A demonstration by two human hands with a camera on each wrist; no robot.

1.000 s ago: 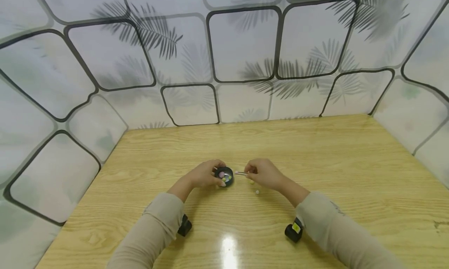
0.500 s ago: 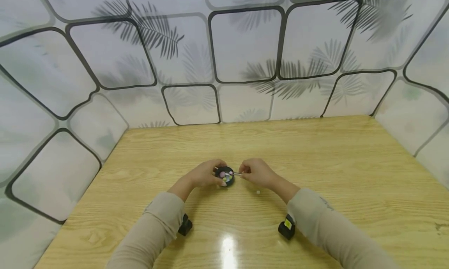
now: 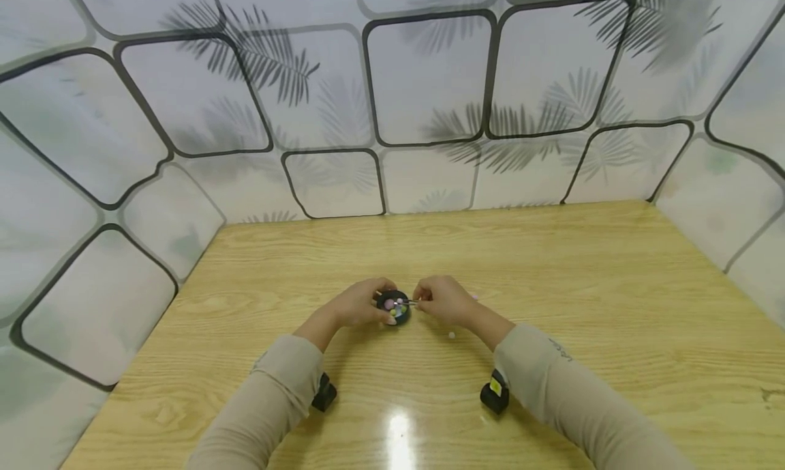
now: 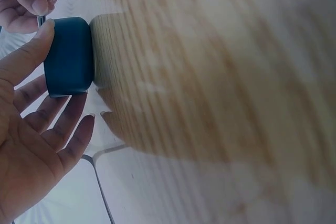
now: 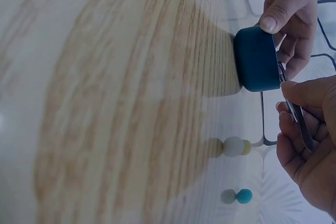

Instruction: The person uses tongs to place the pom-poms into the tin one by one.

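No readable text, labels, brands or numbers in any view; a faint dark mark on the right sleeve [image 3: 559, 351] is too small to read, and the yellow patch on the right wrist camera [image 3: 494, 389] shows no legible characters

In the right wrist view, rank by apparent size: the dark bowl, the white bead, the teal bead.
1. Dark bowl, clearly largest.
2. White bead.
3. Teal bead, a little smaller than the white one; the two lie at a similar distance, so the order is fairly safe.
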